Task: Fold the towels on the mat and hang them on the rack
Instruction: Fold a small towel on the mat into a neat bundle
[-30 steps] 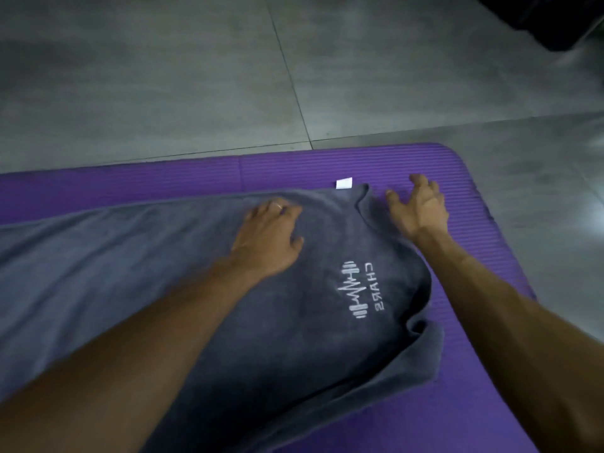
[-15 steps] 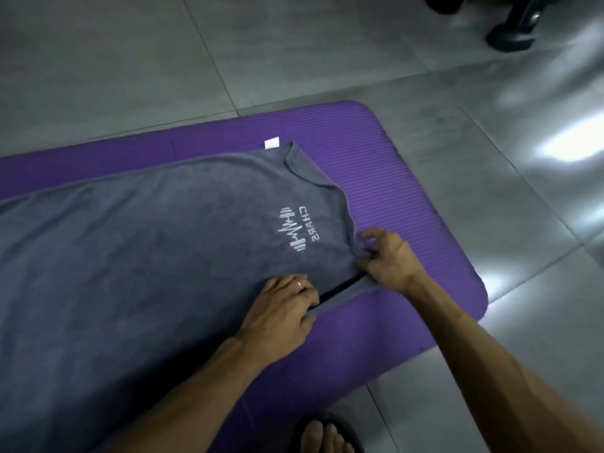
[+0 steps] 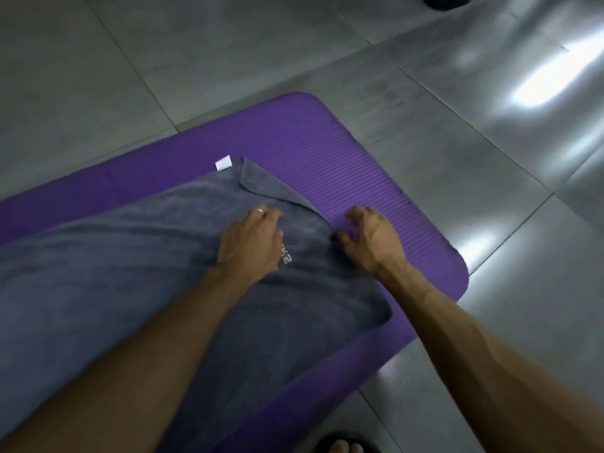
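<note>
One grey towel point(image 3: 137, 273) lies spread over one purple mat point(image 3: 376, 197) on the floor point(image 3: 163, 53), and that towel is the landmark for everything else here. It is soft terry with a short nap, folded double at its right end so a lower layer peeks out as a triangular flap at the far corner. One small white label point(image 3: 223, 163) sticks out from the towel's far edge, just beside that flap. A scrap of white printed lettering point(image 3: 286, 256) shows on the towel's top face, mostly covered by a hand.

Two bare hands are down at the towel's right end. The left hand point(image 3: 251, 243) rests palm down on the cloth, fingers bent and pressing into the pile, with one ring point(image 3: 259, 210) on a finger; its grip holds nothing that I can see. The right hand point(image 3: 372, 238) sits at the towel's right edge, mostly over the mat, fingers spread and hooked; the thumb touches the towel's edge, and the grip is wide, not clamped on the cloth.

The mat is ribbed foam with rounded corners, showing beyond the towel's far and right edges. The floor is large grey glossy tiles with thin joints and bright light patches to the right of the towel. One sandalled foot point(image 3: 343, 447) shows on the near side of the towel, and one dark object point(image 3: 447, 0) lies far beyond it.
</note>
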`<state>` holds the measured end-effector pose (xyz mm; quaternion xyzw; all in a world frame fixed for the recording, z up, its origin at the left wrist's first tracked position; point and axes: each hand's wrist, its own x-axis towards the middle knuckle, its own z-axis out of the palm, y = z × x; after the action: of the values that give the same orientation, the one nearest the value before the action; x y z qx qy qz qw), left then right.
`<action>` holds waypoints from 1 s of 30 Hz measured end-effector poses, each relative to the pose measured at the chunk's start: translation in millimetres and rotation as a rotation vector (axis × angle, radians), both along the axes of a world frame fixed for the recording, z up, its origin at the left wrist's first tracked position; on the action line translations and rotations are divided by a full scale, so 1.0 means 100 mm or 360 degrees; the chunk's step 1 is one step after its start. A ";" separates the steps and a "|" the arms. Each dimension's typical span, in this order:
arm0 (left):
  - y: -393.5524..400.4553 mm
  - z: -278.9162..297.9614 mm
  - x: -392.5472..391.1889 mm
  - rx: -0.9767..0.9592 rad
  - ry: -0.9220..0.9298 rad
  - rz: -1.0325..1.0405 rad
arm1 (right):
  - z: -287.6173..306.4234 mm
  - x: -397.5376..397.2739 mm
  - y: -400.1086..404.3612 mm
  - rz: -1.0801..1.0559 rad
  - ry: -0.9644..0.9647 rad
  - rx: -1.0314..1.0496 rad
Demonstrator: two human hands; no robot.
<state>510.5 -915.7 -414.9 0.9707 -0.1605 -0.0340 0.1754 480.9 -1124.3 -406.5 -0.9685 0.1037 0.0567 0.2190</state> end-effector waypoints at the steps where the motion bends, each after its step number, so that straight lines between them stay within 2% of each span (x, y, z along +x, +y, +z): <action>1: 0.03 -0.01 0.18 0.0068 -0.0024 0.0052 | -0.02 0.15 0.07 0.0055 -0.0045 -0.0002; 5: 0.22 -0.17 0.75 0.0199 -0.0001 0.0105 | -0.12 0.72 0.35 0.0412 -0.0136 0.0002; 9: 0.29 -0.32 1.10 -0.0062 0.0048 0.0149 | -0.33 1.03 0.37 0.0668 -0.0154 -0.0048; 12: 0.18 -0.32 1.29 -0.0069 -0.0129 0.0156 | -0.46 1.13 0.27 0.0551 -0.0440 -0.0018; 14: 0.02 -0.26 1.47 -0.0057 -0.0204 0.0162 | -0.45 1.23 0.20 0.0337 -0.0450 -0.0016; 16: -0.16 -0.21 1.66 0.0061 -0.0187 0.0144 | -0.41 1.35 0.11 0.0143 -0.0346 0.0053; 20: -0.34 -0.19 1.77 0.0138 0.0079 -0.0008 | -0.30 1.12 -0.01 0.0115 -0.0096 0.0170; 23: -0.29 -0.18 1.72 0.0198 0.0026 -0.0180 | -0.29 0.82 0.04 0.0116 0.0046 0.0016; 26: -0.29 -0.13 1.77 0.0140 -0.0039 -0.0170 | -0.32 0.71 0.12 0.0106 0.0104 -0.0182; 28: -0.36 -0.10 1.88 0.0050 -0.0043 -0.0121 | -0.30 0.76 0.10 -0.0054 0.0099 -0.0124; 30: -0.48 -0.07 1.98 0.0091 -0.0017 -0.0125 | -0.23 0.82 0.05 -0.0162 0.0132 0.0023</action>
<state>708.9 -963.2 -422.2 0.9685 -0.1983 -0.0403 0.1454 563.1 -1119.7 -429.7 -0.9573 0.1613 0.0864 0.2240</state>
